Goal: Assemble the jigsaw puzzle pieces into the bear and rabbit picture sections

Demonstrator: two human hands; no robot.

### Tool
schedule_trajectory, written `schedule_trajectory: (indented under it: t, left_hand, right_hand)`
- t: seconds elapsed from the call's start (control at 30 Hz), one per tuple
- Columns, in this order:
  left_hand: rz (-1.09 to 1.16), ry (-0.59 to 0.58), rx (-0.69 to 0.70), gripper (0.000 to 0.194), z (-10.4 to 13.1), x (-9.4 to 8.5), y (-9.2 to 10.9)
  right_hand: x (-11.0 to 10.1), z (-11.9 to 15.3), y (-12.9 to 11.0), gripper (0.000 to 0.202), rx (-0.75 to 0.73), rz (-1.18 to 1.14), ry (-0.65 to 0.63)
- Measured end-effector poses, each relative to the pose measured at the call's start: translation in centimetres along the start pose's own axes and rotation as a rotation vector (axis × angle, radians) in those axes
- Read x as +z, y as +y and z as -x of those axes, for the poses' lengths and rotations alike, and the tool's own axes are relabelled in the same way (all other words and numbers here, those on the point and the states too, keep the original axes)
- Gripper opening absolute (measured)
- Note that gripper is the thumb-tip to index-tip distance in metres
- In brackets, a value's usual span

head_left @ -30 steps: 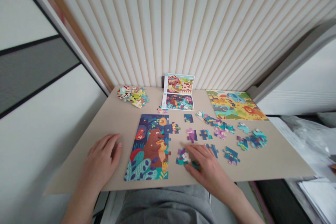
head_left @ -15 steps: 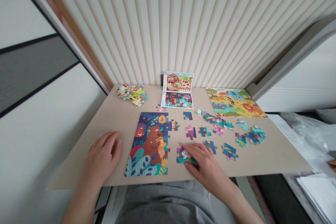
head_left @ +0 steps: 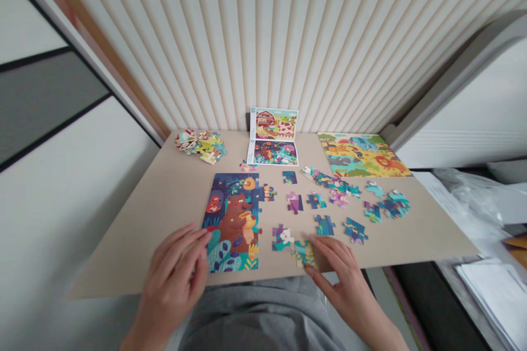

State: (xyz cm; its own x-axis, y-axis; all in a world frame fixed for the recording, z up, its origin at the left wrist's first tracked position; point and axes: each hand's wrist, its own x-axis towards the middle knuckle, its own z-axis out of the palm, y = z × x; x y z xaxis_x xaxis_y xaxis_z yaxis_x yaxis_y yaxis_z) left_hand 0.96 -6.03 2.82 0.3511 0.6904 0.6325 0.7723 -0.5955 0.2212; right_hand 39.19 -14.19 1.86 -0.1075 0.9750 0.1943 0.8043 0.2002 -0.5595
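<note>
The partly joined bear puzzle (head_left: pixel 236 219) lies near the table's front edge. Over its lower left edge is my left hand (head_left: pixel 177 274), fingers loosely apart and holding nothing. My right hand (head_left: pixel 340 269) has its thumb and fingertips at the right side of a teal piece with yellow leaves (head_left: pixel 303 253), gripping it against the table. Just above and left of that piece sits a purple and teal piece with a white animal (head_left: pixel 282 237). Further loose pieces lie to the right, among them a blue one (head_left: pixel 325 225) and a purple one (head_left: pixel 293 202).
A picture card (head_left: pixel 274 137) stands behind the puzzle against the pleated screen. At the back left is a pile of pieces (head_left: pixel 201 145); a finished animal puzzle (head_left: pixel 364 154) lies at the back right. The table (head_left: pixel 135 214) ends close to my lap.
My left hand has moved right onto the puzzle's edge. My right hand has shifted right and down, uncovering the white animal piece and the yellow-leaf piece. The view has shifted slightly.
</note>
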Motion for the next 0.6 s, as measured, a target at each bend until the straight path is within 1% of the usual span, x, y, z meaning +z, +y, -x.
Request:
schedule_trajectory:
  t: [0.07, 0.13, 0.17, 0.23, 0.3, 0.4, 0.6]
  left_hand:
    - [0.091, -0.037, 0.107, 0.054, -0.4, 0.7, 3.4]
    - [0.153, -0.074, 0.214, 0.046, -0.9, 1.7, 6.3]
    - [0.167, -0.080, 0.252, 0.043, -1.1, 2.3, 7.5]
    - [0.174, -0.107, 0.285, 0.039, -1.4, 3.5, 9.1]
    - [0.169, -0.128, 0.294, 0.037, -1.5, 4.5, 9.8]
    - [0.143, -0.143, 0.300, 0.037, -1.6, 5.5, 10.1]
    - [0.112, -0.134, 0.316, 0.035, -1.8, 6.4, 9.8]
  right_hand:
    - [0.0, 0.0, -0.2, 0.051, 0.000, -0.003, -0.006]
    - [-0.1, -0.1, -0.5, 0.051, -0.011, 0.002, -0.008]
    - [-0.2, -0.3, -0.6, 0.052, -0.021, 0.006, -0.008]
    - [-0.3, -0.5, -0.7, 0.052, -0.039, 0.010, -0.015]
    - [-0.2, -0.5, -0.6, 0.053, -0.047, 0.010, -0.021]
    - [0.0, -0.5, -0.2, 0.053, -0.050, 0.007, -0.029]
    - [0.2, -0.6, 0.1, 0.051, -0.039, -0.006, -0.026]
